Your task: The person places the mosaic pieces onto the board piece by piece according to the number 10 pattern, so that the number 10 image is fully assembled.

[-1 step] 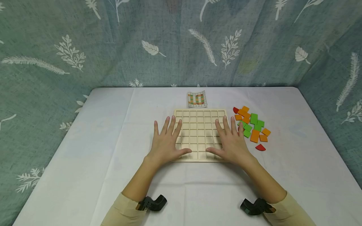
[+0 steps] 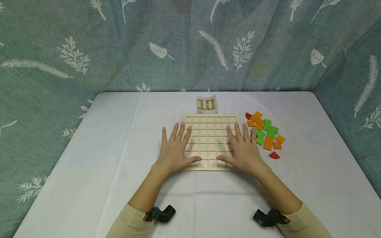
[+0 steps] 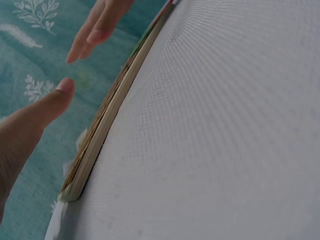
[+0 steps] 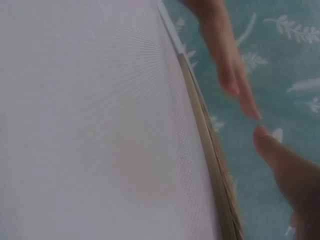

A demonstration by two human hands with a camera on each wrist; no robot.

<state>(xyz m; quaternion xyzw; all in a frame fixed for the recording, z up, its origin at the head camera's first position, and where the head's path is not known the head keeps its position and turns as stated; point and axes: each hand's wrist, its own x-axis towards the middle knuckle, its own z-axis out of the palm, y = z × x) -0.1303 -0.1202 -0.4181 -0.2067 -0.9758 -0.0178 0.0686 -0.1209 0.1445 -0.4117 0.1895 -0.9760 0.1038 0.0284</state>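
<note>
A pale wooden board with a square grid (image 2: 207, 142) lies flat in the middle of the table. My left hand (image 2: 174, 153), fingers straight and spread, hovers over its left edge. Over the right edge my right hand (image 2: 245, 152) is spread the same way and overlaps a few coloured pieces in the head view. The two thumbs point toward each other, and neither hand holds anything. From the left wrist, the board's side (image 3: 112, 110) shows below the left thumb (image 3: 50, 105), with a gap between them. The right wrist view shows the right thumb (image 4: 275, 150) raised above the board.
To the right of the board lie loose flat pieces: several orange rectangles (image 2: 268, 143), several green ones (image 2: 267, 125) and red wedges (image 2: 274, 155). Behind the board is a small card (image 2: 207, 104) with a coloured grid pattern. A leaf-print curtain (image 2: 184, 49) rises at the table's back edge.
</note>
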